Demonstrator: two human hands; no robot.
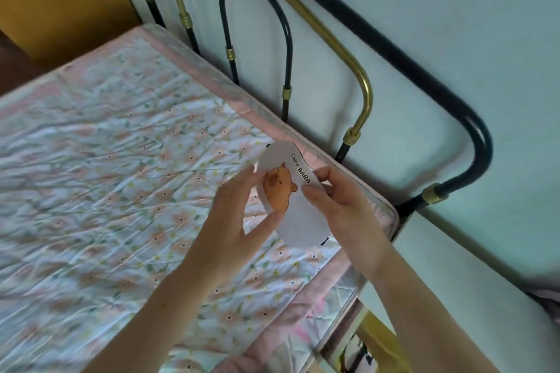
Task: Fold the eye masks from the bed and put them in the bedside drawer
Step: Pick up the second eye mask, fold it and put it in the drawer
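A white eye mask with an orange capybara picture and the words "CAPY BARA" is held up above the bed's near right corner. My left hand pinches its left edge between thumb and fingers. My right hand grips its right edge, thumb on the front. A bit of black strap shows at the mask's lower end. The bed has a flowered quilt with a pink border. The bedside drawer shows at the bottom right; its inside is mostly hidden by my right arm.
A black and brass metal headboard runs along the pale wall behind the bed. A white bedside cabinet top lies right of the mattress. A wooden panel stands at the top left.
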